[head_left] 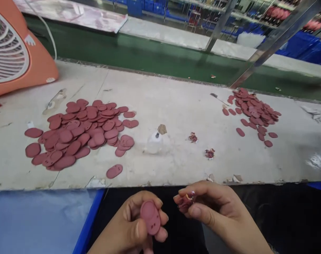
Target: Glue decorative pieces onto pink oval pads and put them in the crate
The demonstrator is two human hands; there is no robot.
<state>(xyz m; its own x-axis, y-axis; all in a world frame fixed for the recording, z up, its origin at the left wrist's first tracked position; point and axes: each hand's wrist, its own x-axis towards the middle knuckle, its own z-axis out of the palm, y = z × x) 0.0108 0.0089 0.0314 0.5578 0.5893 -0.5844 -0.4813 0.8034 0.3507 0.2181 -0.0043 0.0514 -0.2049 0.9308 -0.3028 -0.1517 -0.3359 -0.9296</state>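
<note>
Oval tag [150, 217] sits snug in our left hand [127, 225], thumb and fingers on it, while our right hand [215, 208] pinches a crumpled red scrap [185, 203] in a narrow grip.

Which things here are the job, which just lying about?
Job: left hand holding a red oval piece; right hand pinching a crumpled red scrap; left pile of ovals; right pile of ovals.
Lying about: orange fan; knife; blue bin.
</note>
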